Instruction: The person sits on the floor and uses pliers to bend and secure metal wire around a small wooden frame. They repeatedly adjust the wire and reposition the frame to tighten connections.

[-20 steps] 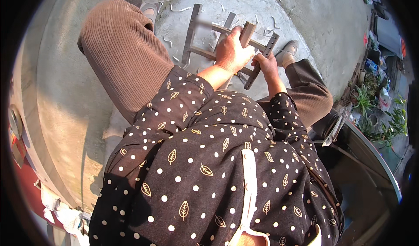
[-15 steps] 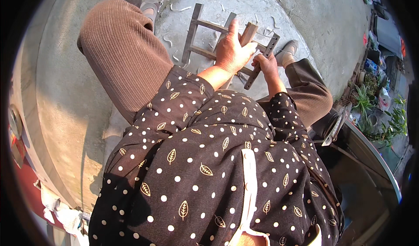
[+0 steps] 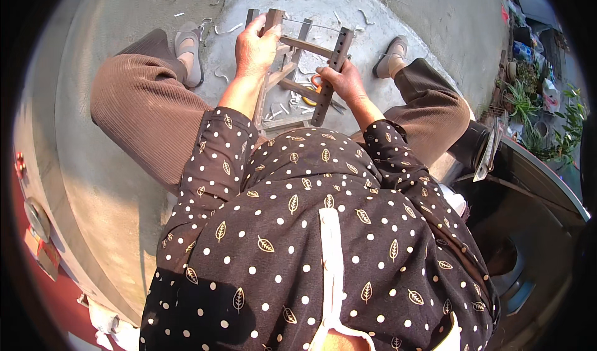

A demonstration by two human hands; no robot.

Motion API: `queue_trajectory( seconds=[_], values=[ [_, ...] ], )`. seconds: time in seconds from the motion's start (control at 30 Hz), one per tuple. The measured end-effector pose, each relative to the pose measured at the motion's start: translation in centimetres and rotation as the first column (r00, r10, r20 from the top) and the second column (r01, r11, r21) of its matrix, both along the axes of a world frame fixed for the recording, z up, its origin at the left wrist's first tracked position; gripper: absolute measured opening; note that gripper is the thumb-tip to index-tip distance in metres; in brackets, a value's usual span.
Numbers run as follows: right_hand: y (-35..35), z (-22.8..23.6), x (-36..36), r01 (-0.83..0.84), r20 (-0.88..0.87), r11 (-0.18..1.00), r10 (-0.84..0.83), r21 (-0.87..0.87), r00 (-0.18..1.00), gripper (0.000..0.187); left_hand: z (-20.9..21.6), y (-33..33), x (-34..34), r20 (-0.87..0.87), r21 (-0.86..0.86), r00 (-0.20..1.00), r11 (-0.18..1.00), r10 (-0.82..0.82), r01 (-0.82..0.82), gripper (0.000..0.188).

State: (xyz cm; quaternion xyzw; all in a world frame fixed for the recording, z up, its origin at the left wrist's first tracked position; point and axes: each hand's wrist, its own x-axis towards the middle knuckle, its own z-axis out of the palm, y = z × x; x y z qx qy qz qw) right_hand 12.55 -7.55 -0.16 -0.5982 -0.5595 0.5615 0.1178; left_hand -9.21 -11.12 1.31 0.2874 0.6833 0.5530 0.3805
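Observation:
Between my knees is a wooden stool frame (image 3: 306, 45) made of dark bars and crosspieces. My left hand (image 3: 255, 51) is closed around the upper end of its left rail (image 3: 274, 18). On the other side, my right hand (image 3: 346, 81) grips a rail with a row of holes (image 3: 337, 51), thumb against its near face. A thin line, like a cord or wire, runs between the tops of these two rails. Beneath the frame, partly hidden by it, lie what look like scissors with orange and yellow handles (image 3: 309, 101).
White curled offcuts (image 3: 229, 28) are scattered over the pale concrete slab (image 3: 367, 40). My shoes rest at both sides of the frame. Potted plants (image 3: 519, 102) and bags line the right side, and a dark panel with a metal edge (image 3: 547, 170) stands near my right.
My left hand has moved left with its rail, away from the right-hand rail. The frame now stands spread wider, showing the orange handle beneath. My right hand has shifted slightly left.

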Motion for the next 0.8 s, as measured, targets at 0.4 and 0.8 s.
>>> queue_trajectory(
  seconds=[0.4, 0.8],
  values=[
    [-0.9, -1.8, -1.5, -0.199, 0.012, 0.977, 0.198, 0.082, 0.98, 0.052, -4.2, 0.0, -5.4, 0.305, -0.238, 0.952, 0.968, -0.009, 0.085, 0.038],
    [0.3, -1.9, -1.5, -0.169, 0.207, 0.982, 0.148, 0.088, 0.967, 0.051, -6.3, 1.2, -3.8, -0.272, -0.272, 0.959, 0.962, -0.076, -0.001, 0.046]
  ],
)
